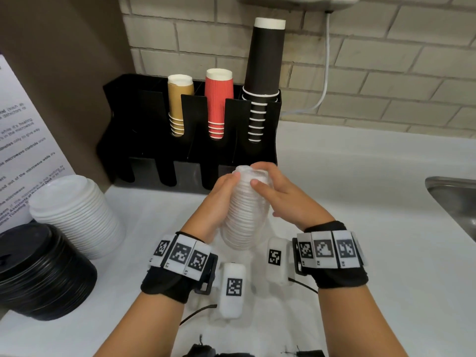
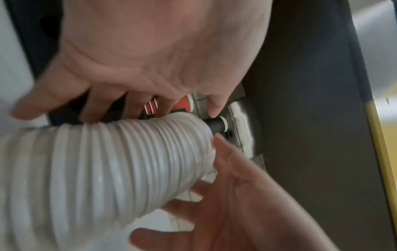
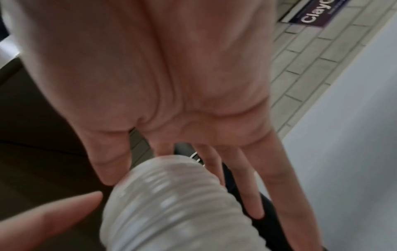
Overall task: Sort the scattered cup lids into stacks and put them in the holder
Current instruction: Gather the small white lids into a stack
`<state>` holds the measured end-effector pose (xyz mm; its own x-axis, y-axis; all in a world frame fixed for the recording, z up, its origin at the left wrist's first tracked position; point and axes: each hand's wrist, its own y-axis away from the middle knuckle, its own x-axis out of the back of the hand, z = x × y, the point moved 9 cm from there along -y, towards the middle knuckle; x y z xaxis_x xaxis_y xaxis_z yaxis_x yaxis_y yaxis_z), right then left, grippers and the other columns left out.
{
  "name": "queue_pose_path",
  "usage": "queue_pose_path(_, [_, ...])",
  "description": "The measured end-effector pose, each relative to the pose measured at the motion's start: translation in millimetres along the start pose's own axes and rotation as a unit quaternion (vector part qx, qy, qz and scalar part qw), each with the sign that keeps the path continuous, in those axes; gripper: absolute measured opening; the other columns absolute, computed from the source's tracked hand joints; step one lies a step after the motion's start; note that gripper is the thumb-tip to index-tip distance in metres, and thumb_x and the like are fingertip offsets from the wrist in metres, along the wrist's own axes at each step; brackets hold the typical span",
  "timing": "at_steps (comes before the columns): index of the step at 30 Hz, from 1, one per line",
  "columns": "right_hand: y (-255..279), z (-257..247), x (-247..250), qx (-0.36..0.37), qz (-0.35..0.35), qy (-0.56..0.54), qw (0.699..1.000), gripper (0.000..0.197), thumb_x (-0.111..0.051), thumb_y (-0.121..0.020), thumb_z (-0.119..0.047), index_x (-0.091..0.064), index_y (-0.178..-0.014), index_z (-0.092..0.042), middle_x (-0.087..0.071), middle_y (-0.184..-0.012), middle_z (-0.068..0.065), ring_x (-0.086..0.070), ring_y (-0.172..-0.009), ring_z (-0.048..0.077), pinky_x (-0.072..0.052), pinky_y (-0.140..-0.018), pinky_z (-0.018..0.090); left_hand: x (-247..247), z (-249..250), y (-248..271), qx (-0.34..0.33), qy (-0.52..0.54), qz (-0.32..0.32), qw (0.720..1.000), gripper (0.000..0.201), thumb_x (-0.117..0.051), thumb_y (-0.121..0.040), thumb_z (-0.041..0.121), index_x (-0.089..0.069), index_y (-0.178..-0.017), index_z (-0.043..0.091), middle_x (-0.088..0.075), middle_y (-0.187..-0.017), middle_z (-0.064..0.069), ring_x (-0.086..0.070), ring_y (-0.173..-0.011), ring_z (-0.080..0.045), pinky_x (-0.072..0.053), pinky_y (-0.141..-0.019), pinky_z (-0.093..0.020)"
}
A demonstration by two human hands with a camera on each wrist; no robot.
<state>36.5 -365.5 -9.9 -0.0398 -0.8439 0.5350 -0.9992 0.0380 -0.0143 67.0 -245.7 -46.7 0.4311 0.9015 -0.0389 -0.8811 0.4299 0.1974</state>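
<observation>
White countertop (image 1: 334, 176) is backed by a pale brick-tiled wall (image 1: 386, 73), and above it a tall stack of translucent ribbed plastic cup lids (image 1: 244, 210) is held in the air, tilted with its top toward the wall. The stack is flanked by both hands. The left hand (image 1: 219, 199) is laid along its left side with straight fingers, and the right hand (image 1: 280, 194) is pressed against its right side, thumb near the top and fingers extended; neither hand is curled round it. The stack's top end is seen just in front of the black plastic cup-and-lid holder (image 1: 121, 119).

Only the head view shows the holder's contents: a stack of brown paper cups (image 1: 179, 104), a stack of red ribbed paper cups (image 1: 219, 101) and a taller stack of black paper cups (image 1: 262, 73). At the left of the counter a stack of opaque white lids (image 1: 77, 217) and a stack of black lids (image 1: 41, 271) are stood side by side, while a steel sink edge (image 1: 453, 191) is caught at the right.

From the left wrist view the stack's ribbed side (image 2: 96, 169) is seen close, blurred, with the left palm above it. From the right wrist view the spread straight fingers (image 3: 247, 178) of the right hand are seen beyond the stack's top.
</observation>
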Motion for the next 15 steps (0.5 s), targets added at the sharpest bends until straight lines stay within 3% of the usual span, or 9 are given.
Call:
queue_pose_path(1, [1, 5, -2, -0.023, -0.003, -0.023, 0.999, 0.037, -0.046, -0.097, -0.039, -0.036, -0.133, -0.038, -0.049, -0.125, -0.004, -0.052, -0.1, 0.001, -0.047, -0.071, 0.02, -2, -5, 2, 0.036, 0.014, -0.009, 0.999, 0.035, -0.036, -0.098, 0.057, -0.047, -0.124, 0.037, -0.058, -0.1, 0.018, -0.063, -0.07, 0.01, -0.05, -0.051, -0.021])
queue_pose_path(3, [4, 13, -8, -0.063, -0.008, -0.049, 0.997, 0.041, -0.047, -0.096, -0.041, -0.03, -0.133, -0.041, -0.047, -0.126, -0.004, -0.053, -0.103, 0.008, -0.054, -0.071, 0.03, -7, -16, 7, 0.096, 0.046, -0.029, 0.994, 0.048, -0.036, -0.095, 0.062, -0.045, -0.134, 0.035, -0.061, -0.104, 0.013, -0.061, -0.083, -0.002, -0.054, -0.063, -0.037])
queue_pose_path(5, [6, 15, -13, -0.081, 0.004, -0.094, 0.992, 0.034, -0.048, -0.096, -0.042, -0.035, -0.127, -0.043, -0.047, -0.125, -0.004, -0.054, -0.107, 0.014, -0.058, -0.076, 0.043, -10, -21, 10, 0.117, 0.065, -0.037, 0.99, 0.055, -0.036, -0.096, 0.062, -0.041, -0.141, 0.032, -0.062, -0.111, 0.005, -0.06, -0.092, -0.009, -0.053, -0.083, -0.052])
queue_pose_path(7, [6, 15, -12, -0.08, 0.031, -0.129, 0.988, 0.023, -0.05, -0.095, -0.04, -0.04, -0.117, -0.042, -0.05, -0.122, -0.005, -0.055, -0.105, 0.014, -0.057, -0.08, 0.048, -13, -22, 8, 0.119, 0.077, -0.033, 0.989, 0.056, -0.035, -0.097, 0.059, -0.04, -0.144, 0.028, -0.061, -0.114, 0.002, -0.061, -0.094, -0.012, -0.051, -0.09, -0.056])
queue_pose_path(9, [5, 15, -7, -0.078, 0.056, -0.132, 0.987, 0.017, -0.051, -0.095, -0.04, -0.043, -0.109, -0.042, -0.052, -0.12, -0.005, -0.056, -0.104, 0.016, -0.056, -0.081, 0.047, -17, -20, 4, 0.109, 0.096, -0.029, 0.989, 0.053, -0.034, -0.1, 0.054, -0.04, -0.144, 0.025, -0.063, -0.105, 0.003, -0.068, -0.082, -0.01, -0.058, -0.073, -0.044])
queue_pose_path(11, [3, 15, 2, -0.078, 0.077, -0.133, 0.985, 0.015, -0.052, -0.094, -0.038, -0.044, -0.106, -0.041, -0.052, -0.123, -0.001, -0.057, -0.105, 0.018, -0.055, -0.078, 0.043, -22, -15, -2, 0.089, 0.1, -0.026, 0.991, 0.05, -0.034, -0.102, 0.048, -0.039, -0.144, 0.022, -0.062, -0.097, 0.004, -0.069, -0.062, 0.001, -0.056, -0.05, -0.028])
queue_pose_path(13, [-1, 18, 10, -0.081, 0.095, -0.127, 0.984, 0.017, -0.054, -0.093, -0.035, -0.045, -0.108, -0.039, -0.05, -0.127, 0.003, -0.056, -0.107, 0.021, -0.054, -0.077, 0.041, -27, -11, -7, 0.077, 0.102, -0.024, 0.992, 0.05, -0.034, -0.103, 0.047, -0.038, -0.145, 0.021, -0.061, -0.096, 0.006, -0.066, -0.055, 0.005, -0.052, -0.042, -0.024])
queue_pose_path(15, [-5, 21, 16, -0.087, 0.108, -0.115, 0.984, 0.02, -0.056, -0.093, -0.032, -0.045, -0.109, -0.037, -0.048, -0.13, 0.005, -0.055, -0.109, 0.024, -0.053, -0.079, 0.044, -31, -10, -12, 0.084, 0.119, -0.029, 0.989, 0.051, -0.033, -0.102, 0.049, -0.038, -0.145, 0.022, -0.06, -0.098, 0.006, -0.068, -0.064, 0.0, -0.053, -0.044, -0.025])
